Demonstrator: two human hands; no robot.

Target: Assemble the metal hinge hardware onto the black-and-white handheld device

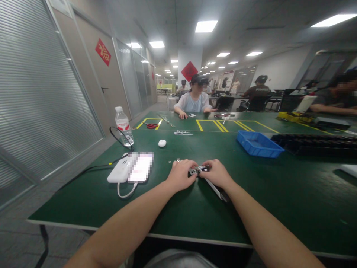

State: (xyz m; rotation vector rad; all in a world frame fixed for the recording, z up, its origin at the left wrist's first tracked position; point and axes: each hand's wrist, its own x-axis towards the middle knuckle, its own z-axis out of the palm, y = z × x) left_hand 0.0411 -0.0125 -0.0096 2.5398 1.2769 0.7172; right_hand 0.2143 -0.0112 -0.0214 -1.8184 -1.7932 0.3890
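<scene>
Both my hands rest on the green table in front of me, knuckles up and fingers curled. My left hand pinches one end of a small dark metal part. My right hand grips the part's other end, and a long flat black and silver strip runs back from under this hand toward my wrist. A few tiny washers or nuts lie just beyond my left hand. What the small part is exactly I cannot make out.
A white power bank with a cable and a phone lie at left, a water bottle behind them. A white oval object sits mid-table, a blue tray and black racks at right. Other people sit at the far side.
</scene>
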